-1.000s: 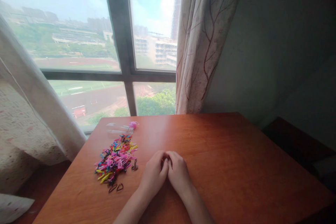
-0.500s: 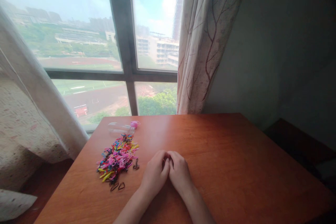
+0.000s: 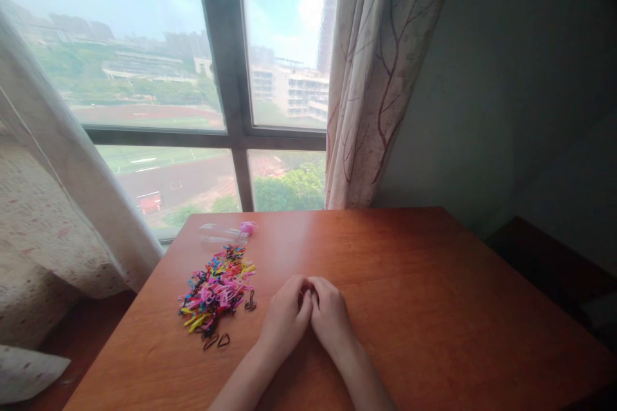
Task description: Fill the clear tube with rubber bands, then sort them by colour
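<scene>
Near the table's (image 3: 434, 302) left edge lies a heap of bands (image 3: 216, 292), which a wide sweep of the left hand (image 3: 289, 308) could spill over that edge; the bottle (image 3: 222, 233) lies behind it by the far left corner, and a dark stray (image 3: 250, 302) sits between heap and hand. Then left and right hand (image 3: 331, 308) touch, fingers curled inward, holding what I cannot tell.
</scene>
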`<state>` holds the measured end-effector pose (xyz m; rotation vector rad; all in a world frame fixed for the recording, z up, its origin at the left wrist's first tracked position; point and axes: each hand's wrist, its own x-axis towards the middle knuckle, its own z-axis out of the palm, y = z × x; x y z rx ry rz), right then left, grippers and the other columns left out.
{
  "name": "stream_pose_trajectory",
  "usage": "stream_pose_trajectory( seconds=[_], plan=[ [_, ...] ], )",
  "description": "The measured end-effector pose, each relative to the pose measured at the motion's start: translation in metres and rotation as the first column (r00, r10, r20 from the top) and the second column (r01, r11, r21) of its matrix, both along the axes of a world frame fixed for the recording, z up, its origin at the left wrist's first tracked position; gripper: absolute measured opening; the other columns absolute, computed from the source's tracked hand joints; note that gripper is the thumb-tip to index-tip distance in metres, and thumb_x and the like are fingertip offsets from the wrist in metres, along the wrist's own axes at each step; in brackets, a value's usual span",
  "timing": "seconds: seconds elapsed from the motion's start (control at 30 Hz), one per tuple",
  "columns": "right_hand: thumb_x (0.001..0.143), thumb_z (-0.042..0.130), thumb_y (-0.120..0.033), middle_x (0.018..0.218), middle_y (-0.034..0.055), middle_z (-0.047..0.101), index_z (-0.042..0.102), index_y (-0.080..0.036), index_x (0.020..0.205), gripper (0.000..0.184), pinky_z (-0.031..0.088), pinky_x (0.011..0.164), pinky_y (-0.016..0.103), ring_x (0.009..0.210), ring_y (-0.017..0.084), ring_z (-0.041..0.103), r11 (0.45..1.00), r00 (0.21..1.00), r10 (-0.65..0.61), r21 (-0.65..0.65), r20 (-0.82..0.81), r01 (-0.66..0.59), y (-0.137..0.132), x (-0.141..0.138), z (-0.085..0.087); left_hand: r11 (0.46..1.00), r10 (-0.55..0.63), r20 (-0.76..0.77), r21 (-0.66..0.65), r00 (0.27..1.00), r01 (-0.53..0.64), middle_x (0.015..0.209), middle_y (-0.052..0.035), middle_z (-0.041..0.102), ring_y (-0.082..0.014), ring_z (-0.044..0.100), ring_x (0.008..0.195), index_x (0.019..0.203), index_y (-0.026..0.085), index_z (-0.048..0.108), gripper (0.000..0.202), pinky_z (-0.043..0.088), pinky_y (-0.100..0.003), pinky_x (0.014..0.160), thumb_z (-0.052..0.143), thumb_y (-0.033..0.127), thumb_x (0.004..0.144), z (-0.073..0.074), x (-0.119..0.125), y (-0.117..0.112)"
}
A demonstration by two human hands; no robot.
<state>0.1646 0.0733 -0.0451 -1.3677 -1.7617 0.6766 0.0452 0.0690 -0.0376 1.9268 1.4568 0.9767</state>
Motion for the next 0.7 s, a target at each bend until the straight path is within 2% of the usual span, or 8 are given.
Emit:
stream_pose_trajectory(
  seconds=[0.7],
  plan=[
    [0.082, 0.043, -0.007, 0.089, 0.0063, 0.072, 0.070, -0.019, 0.089, 0.030, 0.046, 0.074, 0.027, 0.083, 0.020, 0.065, 1.000, 1.000, 0.011, -0.014, -0.007, -0.011, 0.0001, 0.0009, 0.0001, 1.000, -0.007, 0.015, 0.003, 1.000, 0.007, 0.085, -0.0055, 0.065, -0.0200, 0.060, 0.079, 0.085, 0.020, 0.057, 0.016, 0.045, -0.030, 0.072, 0.042, 0.014, 0.086, 0.0021, 0.0009, -0.0010]
  ],
)
